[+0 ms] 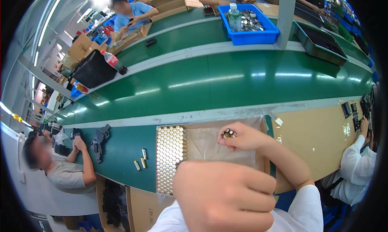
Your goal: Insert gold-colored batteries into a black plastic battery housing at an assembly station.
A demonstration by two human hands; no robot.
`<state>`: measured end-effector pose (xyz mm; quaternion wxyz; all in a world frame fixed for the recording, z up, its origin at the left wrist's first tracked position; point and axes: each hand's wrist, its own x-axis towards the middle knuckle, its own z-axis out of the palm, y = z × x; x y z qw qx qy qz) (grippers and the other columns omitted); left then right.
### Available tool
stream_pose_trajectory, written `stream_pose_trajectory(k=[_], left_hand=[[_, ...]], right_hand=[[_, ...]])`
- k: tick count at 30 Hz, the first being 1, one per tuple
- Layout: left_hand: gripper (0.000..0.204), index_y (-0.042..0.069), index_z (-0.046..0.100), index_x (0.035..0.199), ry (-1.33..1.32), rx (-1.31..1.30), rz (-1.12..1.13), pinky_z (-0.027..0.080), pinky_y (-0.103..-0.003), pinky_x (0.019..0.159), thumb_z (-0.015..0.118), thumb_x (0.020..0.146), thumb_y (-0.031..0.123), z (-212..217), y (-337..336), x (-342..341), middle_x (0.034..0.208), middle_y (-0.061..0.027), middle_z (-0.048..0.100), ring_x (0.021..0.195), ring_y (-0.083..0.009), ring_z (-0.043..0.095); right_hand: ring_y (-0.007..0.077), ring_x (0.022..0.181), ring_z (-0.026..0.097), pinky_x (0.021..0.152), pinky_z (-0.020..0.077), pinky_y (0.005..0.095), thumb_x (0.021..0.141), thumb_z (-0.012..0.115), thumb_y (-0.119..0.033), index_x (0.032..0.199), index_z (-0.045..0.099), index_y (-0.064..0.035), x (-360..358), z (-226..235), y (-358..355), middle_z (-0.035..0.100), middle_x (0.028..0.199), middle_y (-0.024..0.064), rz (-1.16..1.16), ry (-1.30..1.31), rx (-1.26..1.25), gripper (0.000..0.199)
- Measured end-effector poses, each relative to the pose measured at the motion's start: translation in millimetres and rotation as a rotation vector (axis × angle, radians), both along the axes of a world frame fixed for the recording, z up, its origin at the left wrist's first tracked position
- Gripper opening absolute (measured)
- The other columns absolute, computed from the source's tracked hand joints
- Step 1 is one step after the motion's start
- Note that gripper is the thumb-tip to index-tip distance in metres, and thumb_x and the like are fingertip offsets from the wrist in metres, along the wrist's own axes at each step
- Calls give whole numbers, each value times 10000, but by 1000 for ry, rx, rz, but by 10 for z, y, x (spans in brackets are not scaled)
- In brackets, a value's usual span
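My right hand (pixel 241 137) is closed round a small bunch of AA batteries (pixel 229 133), their ends showing at the fingers. It hangs over the bare part of a shallow cardboard box (pixel 267 147) lined with clear plastic. Upright batteries (pixel 169 151) stand in tight rows along the box's left side. Close to the camera, my left hand (pixel 224 195) is a curled fist, back of the hand up, covering the box's near edge. Whatever its fingers hold is hidden. Three loose batteries (pixel 143 162) lie on the green bench left of the box.
Black plastic parts (pixel 100 142) lie farther left, near a seated person (pixel 66 167). Brown cardboard (pixel 311 139) covers the bench at right, where another person (pixel 357 163) works. Beyond runs a green conveyor (pixel 194 80). A blue bin (pixel 254 37) with a bottle and small parts stands behind it.
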<state>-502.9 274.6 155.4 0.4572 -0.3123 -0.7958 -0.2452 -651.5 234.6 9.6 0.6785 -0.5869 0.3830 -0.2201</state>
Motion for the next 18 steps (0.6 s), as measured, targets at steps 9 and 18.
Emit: stream_pose_trajectory(k=[9, 18], left_hand=[[234, 58, 605, 874, 102, 54, 1030, 442, -416, 860, 748, 749, 195, 55, -419, -210, 984, -140, 561, 869, -290, 498], [336, 66, 589, 809, 93, 118, 1182, 446, -426, 787, 780, 671, 307, -196, -706, -651, 867, -113, 573, 795, -273, 500]], right_hand=[[132, 912, 601, 803, 504, 291, 952, 673, -123, 1063, 720, -74, -281, 323, -226, 689, 990, 54, -447, -227, -313, 130], [141, 955, 591, 826, 501, 301, 908, 672, -146, 1070, 694, -68, -666, 260, -367, 680, 1029, 61, -736, -62, -768, 181]])
